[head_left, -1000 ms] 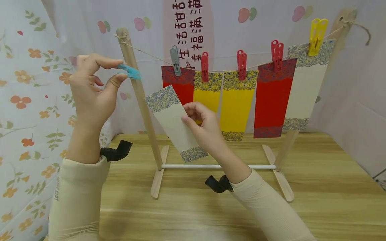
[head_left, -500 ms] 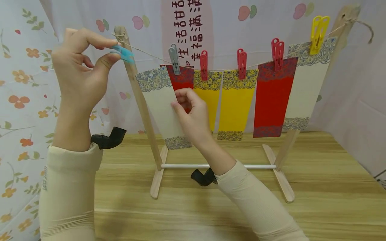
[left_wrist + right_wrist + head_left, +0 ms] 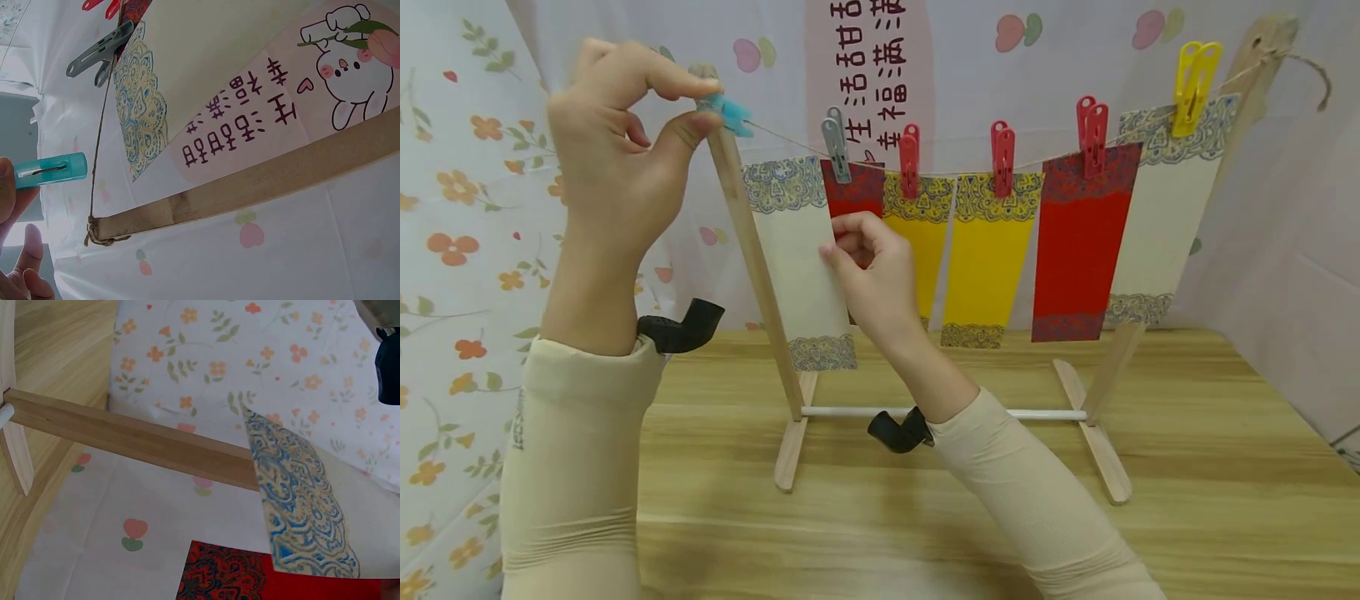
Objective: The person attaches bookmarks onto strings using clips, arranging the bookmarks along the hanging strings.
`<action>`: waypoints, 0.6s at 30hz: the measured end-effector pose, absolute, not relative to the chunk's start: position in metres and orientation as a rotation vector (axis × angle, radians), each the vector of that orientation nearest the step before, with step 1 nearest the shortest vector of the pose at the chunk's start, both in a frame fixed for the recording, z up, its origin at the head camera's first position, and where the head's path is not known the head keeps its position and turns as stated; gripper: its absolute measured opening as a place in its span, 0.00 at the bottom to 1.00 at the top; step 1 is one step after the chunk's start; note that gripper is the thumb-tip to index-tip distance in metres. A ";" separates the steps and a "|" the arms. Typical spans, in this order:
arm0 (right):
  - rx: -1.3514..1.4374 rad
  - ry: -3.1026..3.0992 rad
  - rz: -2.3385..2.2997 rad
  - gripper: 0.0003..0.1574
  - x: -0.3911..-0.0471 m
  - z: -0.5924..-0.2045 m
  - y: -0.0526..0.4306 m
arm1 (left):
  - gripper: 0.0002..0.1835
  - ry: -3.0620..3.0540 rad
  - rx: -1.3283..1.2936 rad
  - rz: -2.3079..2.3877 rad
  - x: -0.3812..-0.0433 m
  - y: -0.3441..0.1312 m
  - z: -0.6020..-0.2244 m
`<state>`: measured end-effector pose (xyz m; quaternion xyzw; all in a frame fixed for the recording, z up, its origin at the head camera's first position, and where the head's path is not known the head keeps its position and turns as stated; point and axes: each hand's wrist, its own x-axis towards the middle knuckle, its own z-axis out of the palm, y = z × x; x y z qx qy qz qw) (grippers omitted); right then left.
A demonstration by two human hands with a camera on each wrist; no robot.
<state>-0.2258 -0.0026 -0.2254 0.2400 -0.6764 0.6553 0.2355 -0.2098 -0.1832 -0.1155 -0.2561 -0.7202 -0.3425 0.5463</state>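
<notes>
My left hand (image 3: 625,142) pinches a light blue clothespin (image 3: 730,114) between thumb and forefinger, right at the top of the left wooden post (image 3: 748,242), beside the twine line (image 3: 790,137). The same blue clothespin (image 3: 50,170) shows in the left wrist view next to the twine (image 3: 100,150). My right hand (image 3: 868,267) holds a cream paper card with blue patterned ends (image 3: 793,250) upright, its top edge up against the twine, left of the grey clothespin (image 3: 835,146). The card's patterned end (image 3: 300,506) fills the right wrist view.
A wooden drying rack (image 3: 940,414) stands on a wooden table (image 3: 1225,467). Several cards hang on it: red (image 3: 853,187), two yellow (image 3: 988,250), red (image 3: 1078,242), cream (image 3: 1165,217), held by red pins and a yellow pin (image 3: 1191,87). Floral cloth surrounds the table.
My right hand has lifted the cream card from a tilted, low position to upright against the twine. My left hand has raised the blue clothespin to the top of the left post.
</notes>
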 end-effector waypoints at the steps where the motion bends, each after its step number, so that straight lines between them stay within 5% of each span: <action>1: 0.660 -1.846 1.801 0.10 -0.226 -0.224 -0.003 | 0.12 -1.705 -0.612 -0.811 -0.211 -0.183 -0.115; 18: 0.625 -1.772 1.765 0.09 -0.234 -0.218 -0.010 | 0.09 -1.777 -0.590 -0.837 -0.220 -0.180 -0.109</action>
